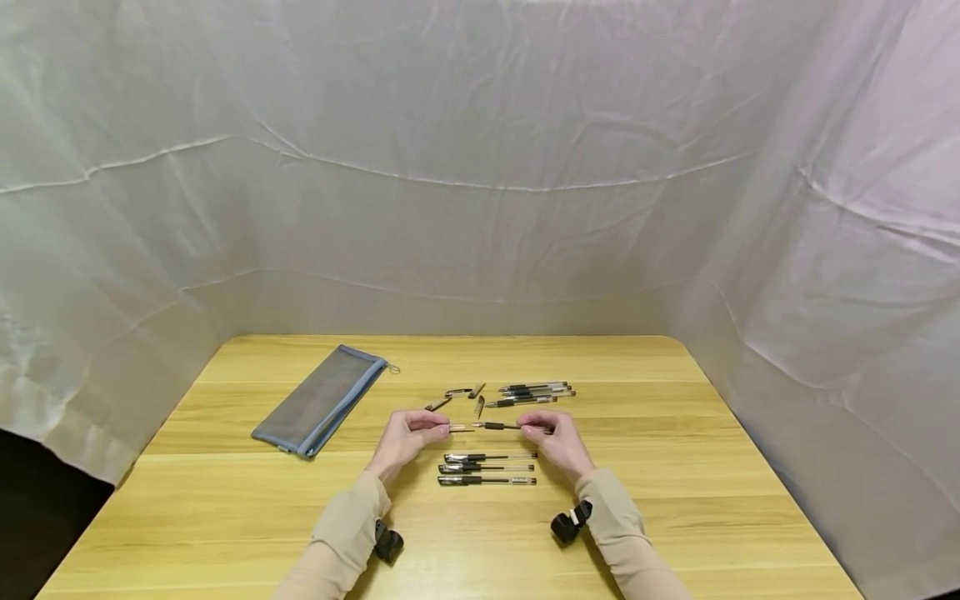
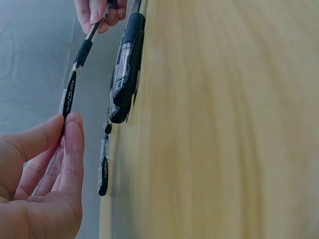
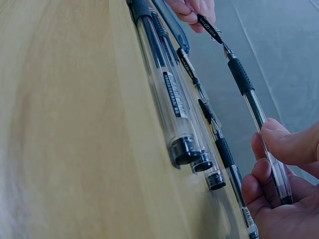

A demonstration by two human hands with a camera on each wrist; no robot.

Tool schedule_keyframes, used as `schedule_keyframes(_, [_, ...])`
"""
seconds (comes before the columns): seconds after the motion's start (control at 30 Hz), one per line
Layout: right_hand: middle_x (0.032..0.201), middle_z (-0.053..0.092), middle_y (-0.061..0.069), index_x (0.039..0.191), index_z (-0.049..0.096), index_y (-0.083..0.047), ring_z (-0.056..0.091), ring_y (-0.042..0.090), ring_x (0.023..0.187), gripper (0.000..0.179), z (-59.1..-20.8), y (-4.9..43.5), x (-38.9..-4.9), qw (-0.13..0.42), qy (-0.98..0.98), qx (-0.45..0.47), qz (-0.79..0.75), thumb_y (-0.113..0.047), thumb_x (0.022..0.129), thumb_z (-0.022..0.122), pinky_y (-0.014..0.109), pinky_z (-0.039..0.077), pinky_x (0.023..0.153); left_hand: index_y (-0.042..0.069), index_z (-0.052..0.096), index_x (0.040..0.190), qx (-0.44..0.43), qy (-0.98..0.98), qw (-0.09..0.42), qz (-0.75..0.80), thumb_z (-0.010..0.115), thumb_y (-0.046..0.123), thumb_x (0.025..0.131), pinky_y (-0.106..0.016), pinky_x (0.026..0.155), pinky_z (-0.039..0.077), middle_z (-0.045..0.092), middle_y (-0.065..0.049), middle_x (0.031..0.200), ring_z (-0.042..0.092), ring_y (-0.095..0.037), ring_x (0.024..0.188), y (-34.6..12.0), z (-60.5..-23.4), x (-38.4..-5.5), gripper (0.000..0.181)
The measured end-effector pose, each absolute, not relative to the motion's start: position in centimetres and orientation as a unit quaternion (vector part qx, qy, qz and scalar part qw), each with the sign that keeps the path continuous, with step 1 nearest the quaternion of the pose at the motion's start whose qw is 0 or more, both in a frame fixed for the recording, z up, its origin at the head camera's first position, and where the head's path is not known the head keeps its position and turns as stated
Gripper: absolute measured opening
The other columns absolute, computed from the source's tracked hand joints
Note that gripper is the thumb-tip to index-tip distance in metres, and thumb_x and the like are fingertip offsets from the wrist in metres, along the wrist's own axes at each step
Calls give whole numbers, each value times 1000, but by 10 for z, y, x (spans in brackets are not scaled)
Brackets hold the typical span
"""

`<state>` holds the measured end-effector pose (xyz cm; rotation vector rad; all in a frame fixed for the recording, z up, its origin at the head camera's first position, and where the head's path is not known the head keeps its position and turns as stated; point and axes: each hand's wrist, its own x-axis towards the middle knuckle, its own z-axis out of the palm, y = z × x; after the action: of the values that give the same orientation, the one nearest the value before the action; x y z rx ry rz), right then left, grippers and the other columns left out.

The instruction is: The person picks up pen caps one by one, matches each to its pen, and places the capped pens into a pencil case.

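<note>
My left hand (image 1: 408, 437) pinches a pen cap (image 2: 69, 97) with a black clip between thumb and fingers. In my right hand (image 1: 557, 439) is an uncapped gel pen (image 3: 244, 79), gripped by its clear barrel, its tip pointing left. The cap's open end and the pen tip meet nearly in line in both wrist views. Right below the hands, three capped pens (image 1: 487, 468) lie side by side. Beyond the hands are several loose caps (image 1: 458, 392) and, to their right, several uncapped pens (image 1: 528, 392).
A blue-edged mesh pencil pouch (image 1: 322, 400) with a zip lies at the left of the wooden table (image 1: 660, 533). Pale cloth (image 1: 480, 233) hangs behind and along the sides of the table.
</note>
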<state>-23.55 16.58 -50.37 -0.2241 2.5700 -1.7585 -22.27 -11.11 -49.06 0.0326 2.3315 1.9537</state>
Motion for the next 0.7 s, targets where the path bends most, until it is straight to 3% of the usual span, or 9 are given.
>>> schedule_keyframes(0.57, [102,74,13,105,73,-1,65,14,90,17,-502,164,-236,24,823,-68,-563,2,89,67,24,54,83,-5,71,112,23,757,63,650,75,6,88,-33,91,59,75,-20,110,74,-25,96,-111,-488,-222,27])
schedule_keyframes(0.7, [103,74,13,105,74,-2,64,13,90,17,-502,163,-236,27,823,-69,-563,2,89,67,25,53,84,-6,70,113,28,753,71,654,75,6,88,-31,91,59,75,-20,111,74,-19,93,-111,-489,-223,28])
